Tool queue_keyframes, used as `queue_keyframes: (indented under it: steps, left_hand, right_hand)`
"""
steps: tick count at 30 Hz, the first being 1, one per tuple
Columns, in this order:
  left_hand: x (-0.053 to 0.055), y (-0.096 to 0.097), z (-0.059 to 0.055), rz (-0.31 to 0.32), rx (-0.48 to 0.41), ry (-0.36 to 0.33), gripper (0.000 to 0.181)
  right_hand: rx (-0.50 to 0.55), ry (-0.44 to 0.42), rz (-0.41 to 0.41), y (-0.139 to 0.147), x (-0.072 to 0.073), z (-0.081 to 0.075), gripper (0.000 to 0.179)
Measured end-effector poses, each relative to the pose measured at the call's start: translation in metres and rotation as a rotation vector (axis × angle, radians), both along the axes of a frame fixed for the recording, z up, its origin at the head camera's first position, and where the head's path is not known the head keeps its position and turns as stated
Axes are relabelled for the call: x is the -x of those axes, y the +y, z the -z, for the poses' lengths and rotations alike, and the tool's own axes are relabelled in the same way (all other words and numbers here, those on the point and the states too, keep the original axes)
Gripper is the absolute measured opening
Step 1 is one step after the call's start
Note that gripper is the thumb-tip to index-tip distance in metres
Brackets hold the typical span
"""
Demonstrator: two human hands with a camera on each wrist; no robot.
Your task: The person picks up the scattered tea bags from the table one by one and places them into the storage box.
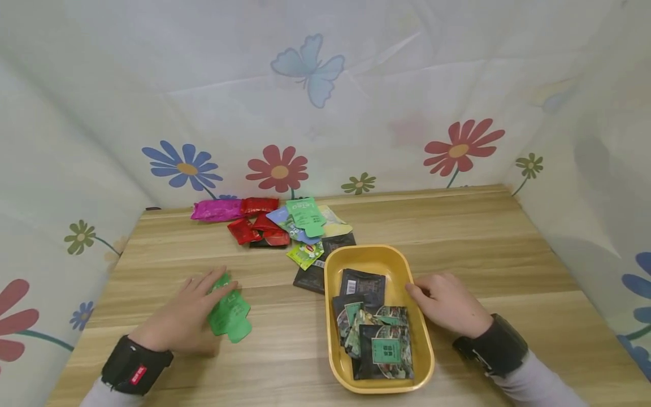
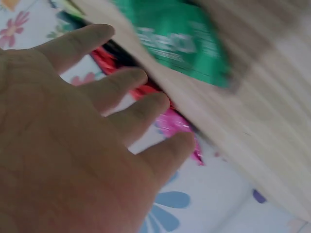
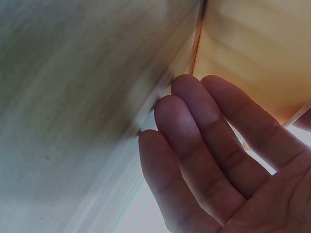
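Note:
My left hand (image 1: pixel 183 314) hovers at the edge of a green sachet (image 1: pixel 231 316) lying on the left of the table. Its fingers are spread and nearly straight; in the left wrist view the green sachet (image 2: pixel 180 46) shows beyond the fingertips, apart from them. At the right side of a yellow plastic basket (image 1: pixel 426 347), my right hand (image 1: pixel 450 305) holds the rim, thumb on top and fingers against the outer wall. Several black sachets with green labels (image 1: pixel 386 351) lie inside the basket. The right wrist view shows the fingers (image 3: pixel 177 126) low beside the wall, close to the tabletop.
Behind the basket lies a loose pile: a magenta packet (image 1: pixel 217 210), red packets (image 1: pixel 259 206), another green sachet (image 1: pixel 307 215) over blue and yellow ones, a small lime-green sachet (image 1: pixel 306 255) and black sachets (image 1: pixel 309 279). A flower-printed curtain (image 1: pixel 386 113) surrounds the wooden table (image 1: pixel 468 232).

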State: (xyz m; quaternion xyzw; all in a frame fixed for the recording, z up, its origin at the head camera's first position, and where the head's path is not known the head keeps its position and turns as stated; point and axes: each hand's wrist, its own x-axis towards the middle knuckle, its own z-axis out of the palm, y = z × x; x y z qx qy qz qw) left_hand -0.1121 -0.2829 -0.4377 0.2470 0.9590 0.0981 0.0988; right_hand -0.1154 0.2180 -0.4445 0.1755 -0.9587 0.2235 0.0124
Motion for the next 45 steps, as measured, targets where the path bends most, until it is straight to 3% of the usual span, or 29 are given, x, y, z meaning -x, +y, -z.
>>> queue_keyframes:
  steps: [6,10,13,21,31,37,45]
  left_hand:
    - [0.008,-0.01,0.009,0.11,-0.002,-0.005,0.109]
    - [0.016,-0.009,0.017,0.169,-0.01,0.068,0.108]
    - [0.022,-0.006,0.018,0.171,-0.016,0.122,0.101]
    - [0.031,0.005,0.018,0.129,0.025,0.136,0.082]
    - [0.037,0.015,0.021,0.129,0.111,0.191,0.081]
    - [0.037,0.039,-0.001,0.141,0.004,0.228,0.076]
    - [0.038,0.106,-0.039,0.295,-0.155,0.356,0.07]
  right_hand:
    - [0.004,-0.004,0.007,0.0,0.001,-0.001,0.042]
    - [0.001,0.003,0.005,-0.001,0.001,-0.001,0.041]
    - [0.003,-0.005,0.009,-0.002,0.0,-0.001,0.041]
    - [-0.003,-0.018,0.017,-0.002,0.0,-0.002,0.041]
    - [0.006,-0.014,0.012,-0.002,0.0,-0.001,0.041]
    - [0.007,0.002,0.008,-0.002,0.0,-0.002,0.042]
    - [0.0,0.017,0.007,-0.001,0.0,0.0,0.042]
